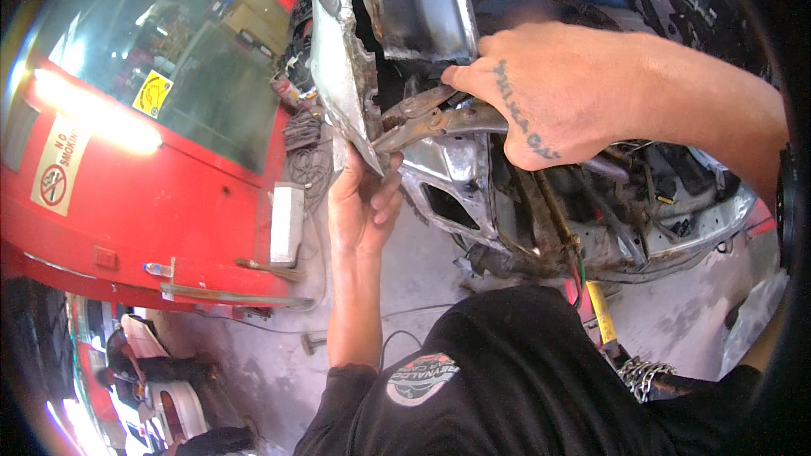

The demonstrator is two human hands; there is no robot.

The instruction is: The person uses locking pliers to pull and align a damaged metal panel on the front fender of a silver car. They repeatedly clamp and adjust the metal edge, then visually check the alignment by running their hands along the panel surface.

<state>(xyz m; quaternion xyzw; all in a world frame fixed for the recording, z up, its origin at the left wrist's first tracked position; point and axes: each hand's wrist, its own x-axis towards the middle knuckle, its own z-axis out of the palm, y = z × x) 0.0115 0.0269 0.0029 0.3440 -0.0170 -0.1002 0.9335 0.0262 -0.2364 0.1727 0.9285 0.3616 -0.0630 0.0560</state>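
My left hand [368,204] holds the lower end of a bent, ragged-edged sheet-metal panel [338,59], fingers curled round its tip. My right hand [549,93] comes across from the right, closed round the handles of rusty pliers [431,125]; its fingers are mostly hidden behind the back of the hand. The pliers' jaws reach the panel's edge just above my left fingers. Whether they bite the metal I cannot tell. Behind the tool is a stripped car body [456,177] with bare, cut metal.
A red wall [169,228] with a window stands at the left. On the floor lie a hammer [311,343], a white box-shaped piece [287,224] and cables. A yellow bar [601,311] and a chain [646,376] are at lower right. Another person [127,363] is at lower left.
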